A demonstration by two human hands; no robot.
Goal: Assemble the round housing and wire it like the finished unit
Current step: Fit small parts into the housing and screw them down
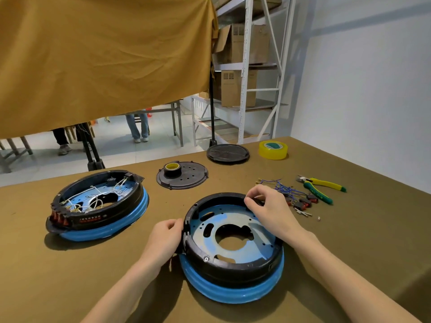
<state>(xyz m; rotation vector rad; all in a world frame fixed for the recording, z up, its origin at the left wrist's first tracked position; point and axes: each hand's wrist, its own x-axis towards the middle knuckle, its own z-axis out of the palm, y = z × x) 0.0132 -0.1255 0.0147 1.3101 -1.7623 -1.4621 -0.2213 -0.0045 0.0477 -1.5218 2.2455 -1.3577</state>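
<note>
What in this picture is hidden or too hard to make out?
Head view only:
- Whatever the right hand pinches at the near housing rim: covered by its fingers.
- Left hand fingertips: hidden behind the rim.
- Label on the finished unit: too small to read.
- The people behind: cut off by the yellow cloth.

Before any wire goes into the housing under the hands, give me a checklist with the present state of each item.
1. Housing steadied: ok. The left hand grips the black ring of the unwired housing at its left edge.
2. Right hand free: cannot tell. The right hand pinches at the far rim; what it holds is hidden.
3. Reference in sight: ok. The finished unit lies open, white wires showing.
4. Wires at hand: ok. The blue wire bundle lies beside the right hand.
5. Cutters reachable: ok. The pliers lie past the wires.
</note>
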